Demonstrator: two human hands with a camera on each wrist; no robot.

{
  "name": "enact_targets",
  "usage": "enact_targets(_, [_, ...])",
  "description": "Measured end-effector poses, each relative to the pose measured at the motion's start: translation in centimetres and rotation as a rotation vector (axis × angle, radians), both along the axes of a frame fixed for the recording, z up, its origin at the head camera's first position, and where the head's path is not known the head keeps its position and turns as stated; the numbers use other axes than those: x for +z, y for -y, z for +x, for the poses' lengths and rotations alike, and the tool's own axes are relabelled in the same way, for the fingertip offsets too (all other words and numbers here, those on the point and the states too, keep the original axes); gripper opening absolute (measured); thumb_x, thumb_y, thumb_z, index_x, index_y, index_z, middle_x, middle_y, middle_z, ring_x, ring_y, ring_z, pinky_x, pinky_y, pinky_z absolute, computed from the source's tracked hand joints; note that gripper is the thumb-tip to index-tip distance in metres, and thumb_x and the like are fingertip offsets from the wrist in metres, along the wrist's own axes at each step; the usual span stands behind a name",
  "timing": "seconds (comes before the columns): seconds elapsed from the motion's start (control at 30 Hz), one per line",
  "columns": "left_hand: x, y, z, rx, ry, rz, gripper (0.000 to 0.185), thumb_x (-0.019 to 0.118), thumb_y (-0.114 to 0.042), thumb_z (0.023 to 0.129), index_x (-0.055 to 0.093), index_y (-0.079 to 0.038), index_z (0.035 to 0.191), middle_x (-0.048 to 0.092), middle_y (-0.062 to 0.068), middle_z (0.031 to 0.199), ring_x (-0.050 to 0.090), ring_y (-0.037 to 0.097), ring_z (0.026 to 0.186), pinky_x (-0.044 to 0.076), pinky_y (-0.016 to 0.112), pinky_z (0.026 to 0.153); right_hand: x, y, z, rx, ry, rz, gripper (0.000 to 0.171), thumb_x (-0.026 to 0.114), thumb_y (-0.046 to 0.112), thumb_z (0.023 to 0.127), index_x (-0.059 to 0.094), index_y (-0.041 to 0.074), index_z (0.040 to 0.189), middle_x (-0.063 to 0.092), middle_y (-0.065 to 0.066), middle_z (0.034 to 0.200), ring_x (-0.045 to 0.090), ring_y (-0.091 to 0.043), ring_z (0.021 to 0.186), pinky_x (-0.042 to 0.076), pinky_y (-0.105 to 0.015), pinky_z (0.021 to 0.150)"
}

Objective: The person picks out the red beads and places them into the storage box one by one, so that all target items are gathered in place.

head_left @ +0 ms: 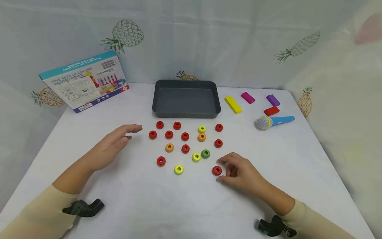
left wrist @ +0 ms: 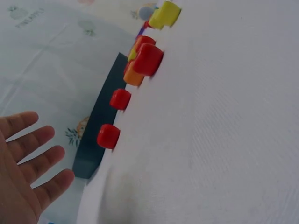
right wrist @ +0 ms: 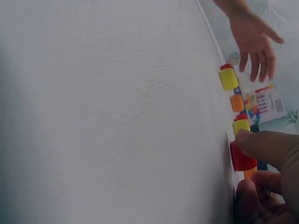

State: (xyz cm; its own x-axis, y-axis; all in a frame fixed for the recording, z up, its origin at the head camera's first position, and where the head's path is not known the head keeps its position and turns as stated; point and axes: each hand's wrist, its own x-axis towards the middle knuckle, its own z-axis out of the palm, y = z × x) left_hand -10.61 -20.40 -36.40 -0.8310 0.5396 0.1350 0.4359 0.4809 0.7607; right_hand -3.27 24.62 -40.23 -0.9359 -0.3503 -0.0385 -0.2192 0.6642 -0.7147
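Right hand low on white surface, thumb and curled fingers closing grip round red ring at near right edge of scattered rings. Left hand hovers, fingers straight, grip released, holding nothing, just left of another red ring. Dark tray sits behind rings. Toy microphone well off right.
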Motion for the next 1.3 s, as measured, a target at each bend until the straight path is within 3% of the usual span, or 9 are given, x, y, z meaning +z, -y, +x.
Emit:
enact_targets(0.37, [-0.1,0.5,-0.5,0.013,0.011,0.034,0.047,0.028,-0.018,0.109,0.04,-0.023,0.155,0.046,0.006,0.154,0.042,0.023,0.141,0.036,0.011,0.107,-0.5,0.6,0.0,0.036,-0.073,0.031,0.035,0.09,0.022,0.077,0.074,0.025,0.108,0.06,0.013,0.091,0.055,-0.006,0.068,0.05,-0.02,0.057])
enact_targets(0.53, [-0.5,0.5,-0.8,0.086,0.068,-0.016,0.044,0.033,-0.025,0.11,0.04,-0.021,0.154,0.048,0.005,0.153,0.043,0.025,0.142,0.041,0.048,0.115,-0.4,0.7,-0.2,0.049,-0.068,0.037,0.033,0.089,0.023,0.078,0.073,0.027,0.107,0.061,0.015,0.093,0.056,-0.006,0.069,0.051,-0.02,0.057])
enact_targets(0.6, [-0.6,0.3,-1.4,0.123,0.101,-0.035,0.046,0.038,-0.03,0.11,0.04,-0.018,0.154,0.048,0.007,0.153,0.043,0.027,0.141,0.039,0.061,0.113,-0.1,0.7,-0.4,0.055,-0.057,0.037,0.033,0.089,0.023,0.078,0.073,0.029,0.107,0.061,0.015,0.093,0.057,-0.007,0.07,0.052,-0.021,0.058])
enact_targets(0.77, [-0.9,-1.1,-5.0,0.223,0.229,0.01,0.054,0.046,-0.041,0.107,0.038,-0.016,0.154,0.044,0.007,0.156,0.047,0.027,0.139,0.043,0.055,0.112,2.0,0.2,-1.8,0.064,-0.052,0.035,0.034,0.089,0.021,0.079,0.072,0.03,0.108,0.064,0.014,0.095,0.059,-0.01,0.074,0.054,-0.022,0.061])
enact_targets(0.9, [-1.1,-2.4,-8.7,0.3,0.297,0.066,0.06,0.049,-0.048,0.104,0.036,-0.019,0.155,0.039,0.003,0.159,0.049,0.025,0.138,0.045,0.051,0.112,4.8,0.1,-4.8,0.075,-0.111,0.045,0.033,0.087,0.022,0.081,0.073,0.026,0.11,0.065,0.01,0.1,0.06,-0.013,0.078,0.056,-0.024,0.065])
enact_targets(1.03, [-1.4,-3.8,-11.8,0.342,0.303,0.094,0.059,0.051,-0.041,0.105,0.034,-0.018,0.157,0.038,0.004,0.16,0.05,0.026,0.137,0.045,0.05,0.111,7.4,0.7,-9.3,0.066,-0.126,0.038,0.03,0.084,0.025,0.085,0.073,0.019,0.113,0.067,0.004,0.104,0.062,-0.017,0.087,0.058,-0.027,0.072])
enact_targets(1.17, [-1.9,-4.8,-13.8,0.343,0.292,0.108,0.058,0.054,-0.028,0.105,0.032,-0.014,0.158,0.036,0.006,0.162,0.048,0.027,0.14,0.045,0.048,0.113,8.9,2.1,-14.3,0.039,-0.131,0.028,0.032,0.081,0.028,0.087,0.073,0.015,0.116,0.067,0.0,0.105,0.064,-0.019,0.095,0.059,-0.033,0.08])
enact_targets(1.3, [-2.5,-5.4,-14.9,0.322,0.279,0.107,0.058,0.052,-0.017,0.105,0.031,-0.013,0.158,0.032,0.009,0.164,0.044,0.028,0.144,0.041,0.047,0.115,9.0,3.6,-19.1,0.047,-0.143,0.1,0.036,0.079,0.031,0.088,0.071,0.015,0.119,0.066,-0.001,0.107,0.062,-0.021,0.096,0.058,-0.037,0.08])
